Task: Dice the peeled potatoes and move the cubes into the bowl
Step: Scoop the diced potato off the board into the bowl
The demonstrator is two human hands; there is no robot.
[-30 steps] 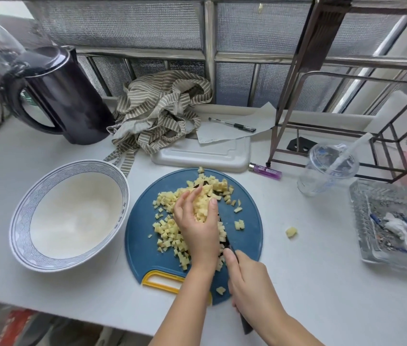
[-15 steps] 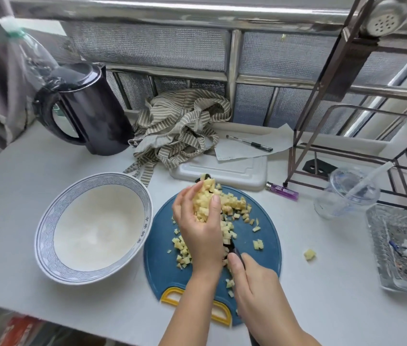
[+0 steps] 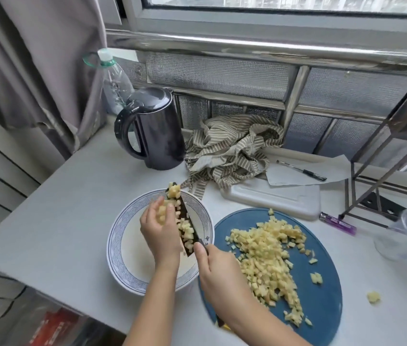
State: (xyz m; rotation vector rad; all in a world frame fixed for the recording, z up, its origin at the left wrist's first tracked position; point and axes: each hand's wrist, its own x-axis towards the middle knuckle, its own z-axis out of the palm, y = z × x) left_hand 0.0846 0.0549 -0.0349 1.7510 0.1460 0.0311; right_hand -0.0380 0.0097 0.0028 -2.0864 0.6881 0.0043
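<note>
Knife carrying potato cubes, above bowl

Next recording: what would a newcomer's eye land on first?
A knife loaded with potato cubes hangs over the blue-rimmed bowl: the left hand cups the cubes against its blade, the right hand grips its handle. Right of the bowl, a big pile of cubes lies on the round blue cutting board.

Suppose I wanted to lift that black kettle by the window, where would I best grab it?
Take it by its loop handle, bringing your hand in from the left. The kettle stands upright with the handle sticking out to the left, and the loop is open enough for fingers to wrap through. The body looks wide and smooth, and the striped cloth lies close on its right.
</note>
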